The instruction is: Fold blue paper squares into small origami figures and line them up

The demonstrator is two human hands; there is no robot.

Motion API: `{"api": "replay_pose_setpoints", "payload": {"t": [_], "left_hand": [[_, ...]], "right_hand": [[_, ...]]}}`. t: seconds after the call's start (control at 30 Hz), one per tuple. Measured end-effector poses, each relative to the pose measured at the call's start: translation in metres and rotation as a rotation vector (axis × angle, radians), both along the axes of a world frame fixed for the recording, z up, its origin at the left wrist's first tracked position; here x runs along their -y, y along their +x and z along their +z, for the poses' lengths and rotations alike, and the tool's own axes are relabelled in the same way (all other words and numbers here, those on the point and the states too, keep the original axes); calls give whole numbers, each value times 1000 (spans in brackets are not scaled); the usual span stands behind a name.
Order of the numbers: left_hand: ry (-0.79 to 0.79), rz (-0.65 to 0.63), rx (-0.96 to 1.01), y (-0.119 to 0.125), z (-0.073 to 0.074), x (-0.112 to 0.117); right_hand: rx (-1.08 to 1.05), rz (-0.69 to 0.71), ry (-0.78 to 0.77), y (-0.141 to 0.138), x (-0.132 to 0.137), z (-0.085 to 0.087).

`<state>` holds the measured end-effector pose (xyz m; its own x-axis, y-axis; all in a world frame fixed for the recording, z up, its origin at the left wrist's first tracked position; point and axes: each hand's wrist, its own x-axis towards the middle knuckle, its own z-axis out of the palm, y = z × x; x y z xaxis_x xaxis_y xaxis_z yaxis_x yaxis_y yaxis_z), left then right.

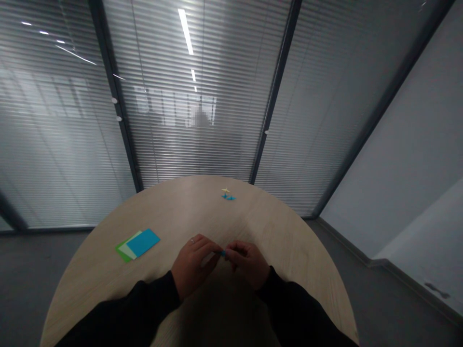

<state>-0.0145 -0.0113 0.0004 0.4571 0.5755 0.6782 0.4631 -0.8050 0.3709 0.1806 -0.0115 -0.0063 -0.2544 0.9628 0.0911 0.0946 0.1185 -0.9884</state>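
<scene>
My left hand (191, 262), with a ring on one finger, and my right hand (248, 262) meet above the near part of the table. Between their fingertips they pinch a tiny blue folded paper piece (223, 253), mostly hidden by my fingers. To the left of my hands lies a stack of paper sheets (139, 244), blue on top with pale and green sheets under it. Far ahead, small blue folded paper figures (228, 197) rest on the table, and a small pale yellow folded paper piece (225, 190) lies just behind them.
The round light wood table (181, 217) curves away on all sides, with grey floor beyond its edge. Glass partitions with slatted blinds (195, 144) stand behind it, and a plain grey wall (390, 159) runs along the right.
</scene>
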Motion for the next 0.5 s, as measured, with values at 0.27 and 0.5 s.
{"api": "replay_pose_setpoints", "payload": {"t": [0.27,0.5], "left_hand": [[29,-17,96,-2,0,0],[44,-65,166,-3,2,1]], "right_hand": [[-18,-26,58,-5,4,1],[-62,19,35,-7,6,3]]}}
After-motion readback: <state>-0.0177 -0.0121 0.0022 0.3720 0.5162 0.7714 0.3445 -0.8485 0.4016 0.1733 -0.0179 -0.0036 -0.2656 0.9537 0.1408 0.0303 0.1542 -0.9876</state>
